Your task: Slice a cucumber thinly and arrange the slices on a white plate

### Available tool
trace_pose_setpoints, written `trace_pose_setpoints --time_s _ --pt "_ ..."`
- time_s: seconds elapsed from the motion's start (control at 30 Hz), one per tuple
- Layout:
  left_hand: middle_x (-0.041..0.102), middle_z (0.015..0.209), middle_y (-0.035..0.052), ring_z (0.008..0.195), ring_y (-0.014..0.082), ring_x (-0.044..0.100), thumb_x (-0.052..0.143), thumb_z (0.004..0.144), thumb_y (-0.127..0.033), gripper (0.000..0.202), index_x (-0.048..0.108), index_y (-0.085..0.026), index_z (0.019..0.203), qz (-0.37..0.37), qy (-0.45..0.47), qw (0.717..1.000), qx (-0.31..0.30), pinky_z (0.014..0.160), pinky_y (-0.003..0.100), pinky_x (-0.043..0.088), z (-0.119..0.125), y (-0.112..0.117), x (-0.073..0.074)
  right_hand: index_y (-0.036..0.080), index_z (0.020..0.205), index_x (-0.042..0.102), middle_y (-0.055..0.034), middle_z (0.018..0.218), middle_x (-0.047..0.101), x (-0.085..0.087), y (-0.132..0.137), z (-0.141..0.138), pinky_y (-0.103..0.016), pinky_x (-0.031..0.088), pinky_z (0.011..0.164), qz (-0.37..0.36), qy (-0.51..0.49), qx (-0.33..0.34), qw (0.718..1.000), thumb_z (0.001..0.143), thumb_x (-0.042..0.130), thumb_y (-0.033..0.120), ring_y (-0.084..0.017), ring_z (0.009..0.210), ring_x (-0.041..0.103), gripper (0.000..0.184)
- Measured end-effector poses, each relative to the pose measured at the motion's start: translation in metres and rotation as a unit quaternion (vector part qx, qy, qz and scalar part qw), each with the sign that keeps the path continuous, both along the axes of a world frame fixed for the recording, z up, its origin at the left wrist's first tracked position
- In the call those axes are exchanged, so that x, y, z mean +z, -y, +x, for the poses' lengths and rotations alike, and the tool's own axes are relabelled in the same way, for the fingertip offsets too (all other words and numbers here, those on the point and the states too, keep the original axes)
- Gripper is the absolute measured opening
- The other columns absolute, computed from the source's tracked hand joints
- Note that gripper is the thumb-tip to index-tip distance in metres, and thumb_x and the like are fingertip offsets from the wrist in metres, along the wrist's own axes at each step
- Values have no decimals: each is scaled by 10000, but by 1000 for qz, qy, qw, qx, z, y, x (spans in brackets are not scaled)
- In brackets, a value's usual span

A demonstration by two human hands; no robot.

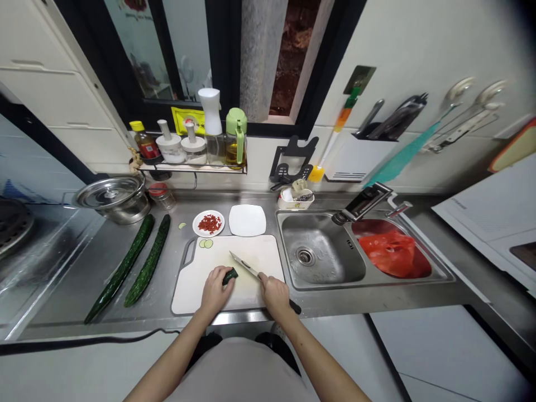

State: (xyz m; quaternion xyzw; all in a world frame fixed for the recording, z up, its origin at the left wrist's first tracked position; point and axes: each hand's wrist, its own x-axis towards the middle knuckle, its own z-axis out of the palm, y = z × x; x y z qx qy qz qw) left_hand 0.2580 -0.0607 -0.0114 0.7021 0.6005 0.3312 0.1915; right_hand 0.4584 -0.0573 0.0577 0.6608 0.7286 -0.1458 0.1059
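Observation:
My left hand [215, 287] is closed around a short dark green piece of cucumber [229, 276] on the white cutting board [190, 290]. In my right hand [274, 293] is a kitchen knife [247, 267], gripped by its black handle, the blade pointing up and left over the board, apart from the cucumber piece. Pale round cucumber slices [206, 243] lie at the board's far left corner. A white plate of small red pieces [209, 223] and a bare white square plate [247, 220] stand just behind the board.
Two whole cucumbers [146, 262] lie left of the board. A lidded steel pot [117, 201] and a small red-lidded jar [162, 195] stand behind them. To the right are a steel sink [322, 268] and a red plastic bag [389, 252] in the second basin. Seasonings fill a wall rack [192, 167].

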Motion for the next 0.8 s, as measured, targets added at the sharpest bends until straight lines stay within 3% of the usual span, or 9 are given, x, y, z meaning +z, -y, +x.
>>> trace_pose_setpoints --time_s 0.13,0.27,0.47,0.8 --pt "599 1015 80 996 225 560 465 889 -319 223 580 -207 1044 27 29 997 63 888 388 458 -1 0 3 244 1159 560 -91 950 668 -2 0 3 -288 372 763 17 0 3 1000 922 411 208 -198 904 621 282" --pt "579 1057 96 1043 249 532 461 897 -347 256 583 -211 1076 51 13 991 125 928 430 410 1 -5 17 212 1268 506 -109 1041 647 -2 0 4 -320 355 832 41 -2 2 999 874 507 216 -221 971 584 394" --pt "553 1238 102 1161 304 444 524 871 -383 300 643 -286 1129 24 -87 994 54 980 511 303 12 -19 41 202 1349 455 -119 1033 631 2 2 2 -344 330 858 82 -11 34 996 877 524 249 -244 999 536 479" --pt "567 1221 101 1156 306 442 533 861 -377 262 672 -291 1065 -6 -86 995 42 956 523 286 22 -24 42 202 1352 465 -102 1001 629 3 2 3 -345 319 840 100 -12 54 993 876 540 257 -238 967 521 485"
